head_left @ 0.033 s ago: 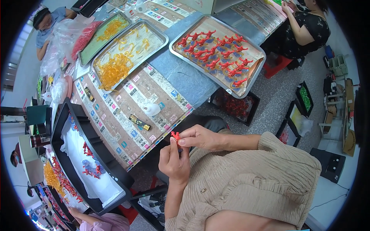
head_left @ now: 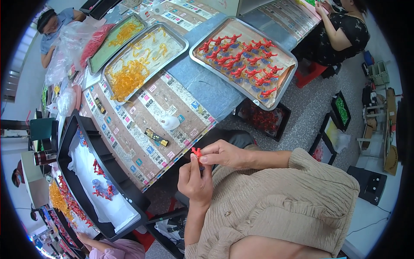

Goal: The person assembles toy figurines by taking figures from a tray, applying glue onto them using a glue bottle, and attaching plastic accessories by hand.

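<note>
A small red plastic figure (head_left: 197, 152) is pinched between both my hands just off the table's near edge. My left hand (head_left: 195, 181) grips it from below, its fingers closed and pointing upward. From the right, my right hand (head_left: 222, 154) presses thumb and fingertips on its side. Most of the figure is hidden by my fingers; only its branched red top shows. Similar red figures (head_left: 237, 56) with blue, translucent parts lie in rows on a paper-lined metal tray (head_left: 195, 51) farther off.
Yellow translucent loops (head_left: 129, 80) lie in another metal tray (head_left: 183, 43). A small white bottle (head_left: 169, 122) and a black-and-gold tube (head_left: 156, 137) sit on the patterned table. At left, a black bin (head_left: 125, 190) holds red and blue pieces. Co-workers sit around.
</note>
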Tool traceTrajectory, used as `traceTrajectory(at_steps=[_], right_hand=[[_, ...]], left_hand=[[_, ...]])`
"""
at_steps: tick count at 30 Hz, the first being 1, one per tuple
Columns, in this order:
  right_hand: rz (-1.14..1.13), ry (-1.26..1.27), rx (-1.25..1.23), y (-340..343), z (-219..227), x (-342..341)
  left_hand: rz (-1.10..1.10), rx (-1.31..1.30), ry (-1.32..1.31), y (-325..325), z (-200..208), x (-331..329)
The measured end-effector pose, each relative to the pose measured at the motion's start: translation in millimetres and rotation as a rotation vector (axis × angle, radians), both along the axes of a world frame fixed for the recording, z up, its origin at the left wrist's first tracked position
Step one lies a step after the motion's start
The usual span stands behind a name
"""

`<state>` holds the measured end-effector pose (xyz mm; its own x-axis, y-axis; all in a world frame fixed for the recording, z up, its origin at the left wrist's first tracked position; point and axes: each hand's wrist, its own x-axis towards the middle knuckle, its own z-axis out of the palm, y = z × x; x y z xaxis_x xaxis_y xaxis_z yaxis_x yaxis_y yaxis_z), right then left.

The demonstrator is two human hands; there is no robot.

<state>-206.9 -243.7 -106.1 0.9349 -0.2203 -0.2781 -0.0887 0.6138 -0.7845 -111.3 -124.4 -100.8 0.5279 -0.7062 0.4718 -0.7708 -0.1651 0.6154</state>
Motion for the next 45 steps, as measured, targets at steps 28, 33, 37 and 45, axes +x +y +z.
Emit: traceTrajectory(at_steps=[28, 33, 37, 45], right_hand=[[-0.172, 0.068, -0.454, -31.7, 11.5, -5.8], [-0.17, 0.085, -0.374, -36.2, 21.7, -11.7], [-0.156, 0.134, -0.361, -39.8, 23.0, -18.3], [-0.175, 0.181, -0.366, -48.6, 28.6, -26.9]], left_hand=[[-0.154, -0.22, 1.846, 6.3, -2.4, 5.8], [-0.177, -0.164, 1.854, 4.8, -2.1, 2.4], [-0.201, -0.141, 1.856, 2.2, 1.6, 0.4], [-0.317, -0.115, 1.877, -3.4, 2.5, -2.8]])
